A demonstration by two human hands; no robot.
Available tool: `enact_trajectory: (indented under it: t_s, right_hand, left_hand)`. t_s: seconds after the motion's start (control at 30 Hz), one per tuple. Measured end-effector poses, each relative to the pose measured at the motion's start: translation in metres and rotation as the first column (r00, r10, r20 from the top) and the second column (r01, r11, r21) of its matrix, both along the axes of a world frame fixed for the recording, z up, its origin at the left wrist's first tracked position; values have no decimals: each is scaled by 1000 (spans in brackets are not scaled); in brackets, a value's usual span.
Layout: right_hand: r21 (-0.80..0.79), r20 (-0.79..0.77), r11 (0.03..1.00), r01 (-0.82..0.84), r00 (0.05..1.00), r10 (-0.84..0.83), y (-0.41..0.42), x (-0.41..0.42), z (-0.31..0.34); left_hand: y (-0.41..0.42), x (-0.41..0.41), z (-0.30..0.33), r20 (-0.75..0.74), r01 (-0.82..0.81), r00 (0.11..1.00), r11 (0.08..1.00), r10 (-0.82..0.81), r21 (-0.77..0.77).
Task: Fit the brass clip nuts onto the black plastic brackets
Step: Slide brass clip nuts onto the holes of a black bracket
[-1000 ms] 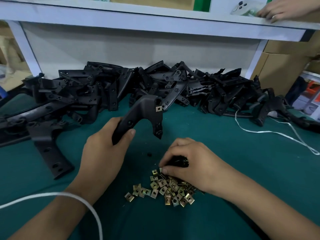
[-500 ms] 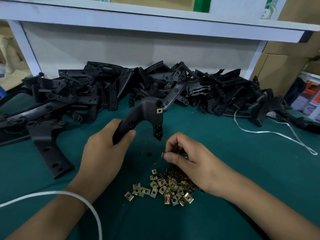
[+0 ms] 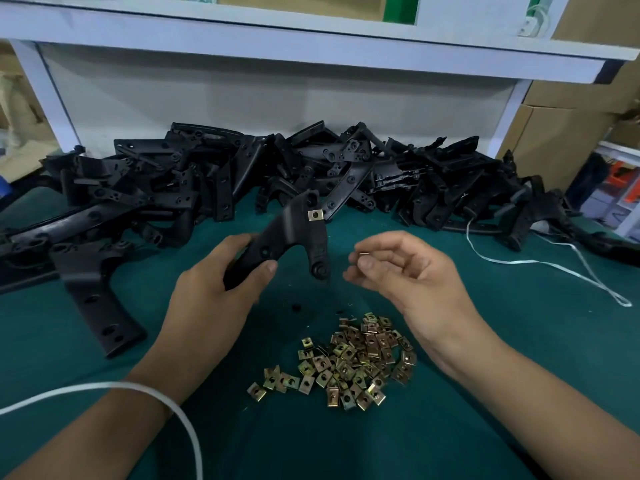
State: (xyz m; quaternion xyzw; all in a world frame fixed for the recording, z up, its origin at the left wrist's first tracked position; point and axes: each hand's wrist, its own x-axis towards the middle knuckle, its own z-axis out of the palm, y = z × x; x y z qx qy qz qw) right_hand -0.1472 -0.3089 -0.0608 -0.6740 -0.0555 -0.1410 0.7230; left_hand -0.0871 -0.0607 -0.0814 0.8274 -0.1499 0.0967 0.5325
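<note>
My left hand [image 3: 211, 289] grips the lower arm of a curved black plastic bracket [image 3: 294, 233] and holds it up above the green mat. One brass clip nut [image 3: 315, 215] sits fitted near the bracket's top. My right hand [image 3: 405, 271] hovers just right of the bracket and pinches a small brass clip nut [image 3: 363, 253] between thumb and fingertips. A loose heap of several brass clip nuts [image 3: 349, 362] lies on the mat below both hands.
A long pile of black brackets [image 3: 277, 174] runs along the back of the green mat [image 3: 519, 358]. One separate bracket [image 3: 93, 292] lies at the left. White straps lie at the right [image 3: 554, 265] and front left [image 3: 145, 389]. A white shelf [image 3: 311, 39] hangs overhead.
My right hand has lifted from the heap of clip nuts with one nut pinched and moved up beside the bracket. Another person's hand on the shelf is gone.
</note>
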Motion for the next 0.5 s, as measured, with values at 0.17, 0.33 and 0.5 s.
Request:
enact_trajectory:
  t_s: [0.17, 0.33, 0.5]
  right_hand:
    - [249, -85, 967, -59, 993, 82, 3, 0, 2]
    - [223, -126, 967, -123, 980, 154, 11, -2, -3]
    - [211, -100, 968, -134, 982, 158, 11, -2, -2]
  left_hand:
    - [-1, 0, 0, 2, 62, 998, 998, -62, -16]
    - [-1, 0, -1, 18, 95, 995, 995, -96, 11]
    - [0, -1, -1, 21, 113, 993, 993, -114, 27]
